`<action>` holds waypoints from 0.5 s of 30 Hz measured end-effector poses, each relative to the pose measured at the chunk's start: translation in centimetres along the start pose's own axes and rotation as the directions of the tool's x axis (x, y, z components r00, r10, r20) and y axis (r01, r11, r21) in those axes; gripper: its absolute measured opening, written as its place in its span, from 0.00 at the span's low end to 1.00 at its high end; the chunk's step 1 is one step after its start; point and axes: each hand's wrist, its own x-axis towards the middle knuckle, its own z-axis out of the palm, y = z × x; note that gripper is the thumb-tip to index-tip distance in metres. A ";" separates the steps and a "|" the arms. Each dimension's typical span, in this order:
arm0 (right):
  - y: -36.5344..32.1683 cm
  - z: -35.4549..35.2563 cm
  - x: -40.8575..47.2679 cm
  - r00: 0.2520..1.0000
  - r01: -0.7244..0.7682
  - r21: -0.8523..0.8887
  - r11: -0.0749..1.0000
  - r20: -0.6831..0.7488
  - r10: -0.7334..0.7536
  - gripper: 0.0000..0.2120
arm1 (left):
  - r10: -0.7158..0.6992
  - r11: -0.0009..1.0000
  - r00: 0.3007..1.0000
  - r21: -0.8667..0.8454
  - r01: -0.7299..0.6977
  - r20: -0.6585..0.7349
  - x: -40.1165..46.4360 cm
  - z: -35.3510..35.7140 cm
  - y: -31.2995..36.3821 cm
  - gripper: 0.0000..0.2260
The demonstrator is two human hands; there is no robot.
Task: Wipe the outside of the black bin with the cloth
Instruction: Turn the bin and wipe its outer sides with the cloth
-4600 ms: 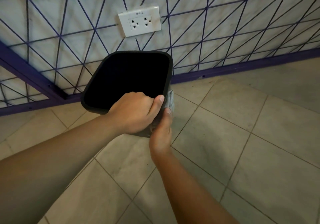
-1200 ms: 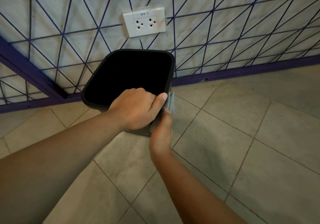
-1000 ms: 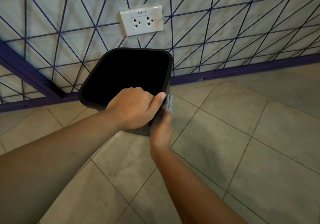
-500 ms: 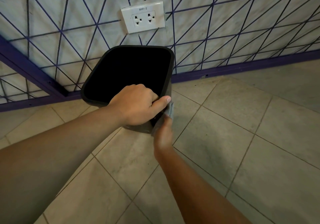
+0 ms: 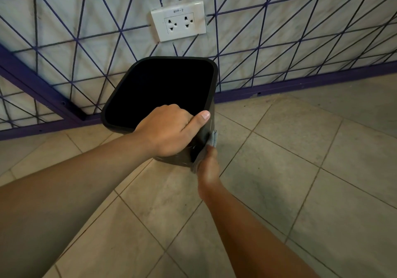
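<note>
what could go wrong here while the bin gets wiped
The black bin is tilted and steadied only by the left hand on its near rim, so a hard push could make it slip or tip. The cloth is bunched in the right hand against the right wall, so it may wipe only a narrow strip.

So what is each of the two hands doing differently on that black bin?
The left hand grips the black bin at its near rim, thumb up on the corner; the right hand sits lower, against the side wall. The left hand is bare on the plastic; the right hand presses a grey cloth to it. Both touch the bin.
</note>
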 end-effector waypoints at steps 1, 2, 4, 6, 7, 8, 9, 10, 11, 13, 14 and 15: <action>0.0 -0.2 0.6 1.000 -0.003 -0.008 1.000 -0.001 0.003 0.25 | 0.000 1.000 1.000 -0.003 0.000 0.000 0.0 0.0 0.0 0.32; -0.1 -0.4 1.0 1.000 -0.003 0.005 1.000 0.000 0.003 0.24 | 0.002 1.000 1.000 -0.006 -0.002 0.002 0.0 0.0 0.1 0.31; 0.1 -0.8 1.3 1.000 0.010 -0.062 0.998 -0.003 -0.010 0.23 | 0.003 1.000 1.000 -0.007 -0.003 0.002 -0.1 -0.1 0.1 0.31; 0.5 -1.0 0.4 0.999 0.019 -0.047 0.999 0.040 -0.017 0.23 | 0.005 1.000 1.000 -0.011 -0.004 0.004 -0.1 -0.1 0.1 0.31; 0.7 -1.0 0.4 0.998 0.033 -0.057 0.998 0.047 -0.030 0.24 | 0.007 1.000 1.000 -0.013 -0.007 0.003 -0.1 -0.1 0.1 0.30; 0.9 -1.1 0.8 0.999 0.020 -0.066 0.998 0.029 -0.018 0.24 | 0.007 1.000 1.000 -0.010 -0.007 0.002 -0.1 -0.1 0.3 0.30; 0.8 -1.0 1.3 1.000 -0.007 -0.048 0.999 0.004 0.007 0.25 | 0.008 1.000 1.000 -0.003 -0.008 0.000 -0.2 -0.2 0.3 0.29; 0.5 -0.9 1.3 1.000 -0.022 -0.008 1.000 0.001 0.022 0.24 | 0.007 1.000 1.000 0.003 -0.007 -0.002 -0.1 -0.2 0.4 0.29; 0.2 -0.9 1.3 1.000 -0.017 -0.010 1.000 -0.001 0.017 0.24 | 0.003 1.000 1.000 0.003 -0.003 -0.001 -0.1 -0.2 0.4 0.29; 0.3 -0.7 0.5 0.999 0.032 -0.090 0.995 0.026 -0.030 0.23 | -0.002 1.000 1.000 -0.004 0.002 -0.001 -0.2 -0.3 0.3 0.29; 0.6 -0.7 0.3 0.998 0.050 -0.077 0.996 0.051 -0.046 0.24 | 0.003 1.000 1.000 0.000 -0.003 -0.004 -0.1 -0.3 0.3 0.29; 0.9 -0.8 0.2 0.996 0.073 -0.086 0.994 0.055 -0.068 0.25 | 0.008 1.000 1.000 0.005 -0.008 -0.009 -0.1 -0.3 0.2 0.29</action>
